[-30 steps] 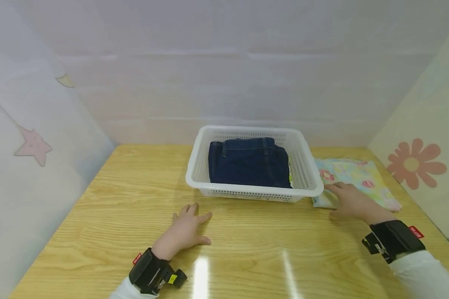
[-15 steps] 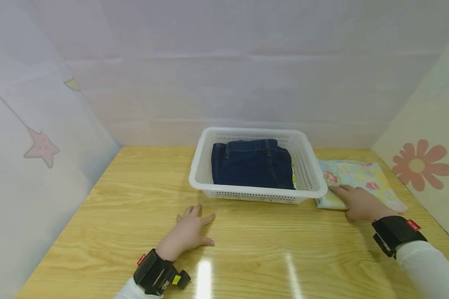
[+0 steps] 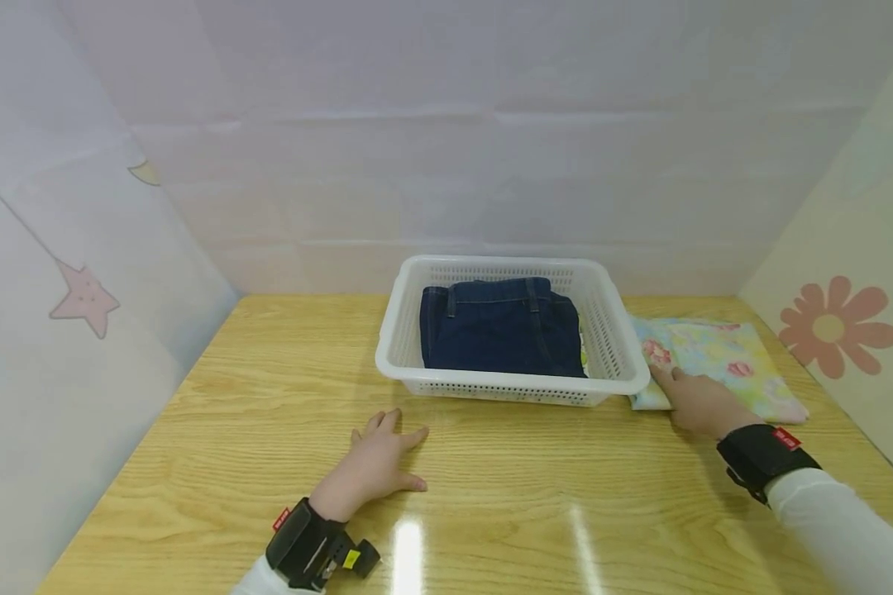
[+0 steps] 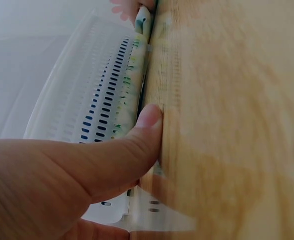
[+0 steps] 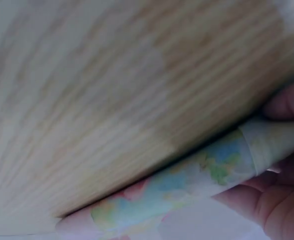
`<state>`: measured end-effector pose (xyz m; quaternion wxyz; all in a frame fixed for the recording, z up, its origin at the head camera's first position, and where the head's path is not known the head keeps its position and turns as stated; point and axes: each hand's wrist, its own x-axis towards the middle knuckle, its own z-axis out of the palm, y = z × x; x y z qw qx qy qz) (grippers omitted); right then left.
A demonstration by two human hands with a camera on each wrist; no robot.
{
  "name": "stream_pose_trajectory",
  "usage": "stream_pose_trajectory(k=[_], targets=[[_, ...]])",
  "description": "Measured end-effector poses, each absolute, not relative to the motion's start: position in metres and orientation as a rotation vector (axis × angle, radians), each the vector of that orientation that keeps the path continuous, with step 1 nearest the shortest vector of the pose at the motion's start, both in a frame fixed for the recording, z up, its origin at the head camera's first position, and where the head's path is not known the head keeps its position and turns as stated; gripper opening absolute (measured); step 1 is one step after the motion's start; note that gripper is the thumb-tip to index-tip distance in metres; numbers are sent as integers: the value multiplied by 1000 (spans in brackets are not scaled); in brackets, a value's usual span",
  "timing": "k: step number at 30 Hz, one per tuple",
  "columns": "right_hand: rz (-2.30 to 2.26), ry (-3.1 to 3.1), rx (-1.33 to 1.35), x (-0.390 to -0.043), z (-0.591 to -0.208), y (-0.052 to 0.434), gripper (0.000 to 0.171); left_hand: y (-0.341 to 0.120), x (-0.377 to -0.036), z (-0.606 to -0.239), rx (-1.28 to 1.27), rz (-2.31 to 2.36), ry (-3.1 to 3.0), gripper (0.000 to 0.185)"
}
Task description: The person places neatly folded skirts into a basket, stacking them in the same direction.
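Note:
A folded floral cloth (image 3: 752, 364) in pastel yellow, blue and pink lies on the table to the right of the basket. My right hand (image 3: 703, 403) pinches its near left corner. In the right wrist view the thumb is tucked under the cloth's folded edge (image 5: 186, 175), with fingers (image 5: 281, 205) on the other side. My left hand (image 3: 372, 463) rests on the wood with fingers spread, in front of the basket's left part. Folded dark blue jeans (image 3: 499, 330) fill much of the white plastic basket (image 3: 506, 380), a patterned green-yellow cloth showing beside them.
The wooden table (image 3: 268, 372) ends at a pale back wall just behind the basket. Printed side panels, one with a pink star (image 3: 85, 299) and one with a red flower (image 3: 829, 329), border it left and right.
The right hand has slid onto the floral cloth's near left corner and taken hold of it there. The left hand has stayed in place; the view has shifted slightly.

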<state>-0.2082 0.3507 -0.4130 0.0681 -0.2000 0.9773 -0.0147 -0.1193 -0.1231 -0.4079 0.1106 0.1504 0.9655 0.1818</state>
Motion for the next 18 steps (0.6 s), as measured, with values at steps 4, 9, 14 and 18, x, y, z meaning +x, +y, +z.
stream_pose_trajectory(k=[4, 9, 14, 18], targets=[[78, 2974, -603, -208, -420, 349, 60, -123, -120, -408, 441, 536, 2837, 76], [66, 2977, -625, -206, -421, 352, 55, -124, -120, -410, 444, 537, 2840, 75], [-45, 2923, -595, -206, -419, 356, 52, -124, -120, -410, 448, 527, 2840, 75], [-34, 2935, -626, -204, -423, 359, 51, -124, -119, -409, 448, 523, 2836, 74]])
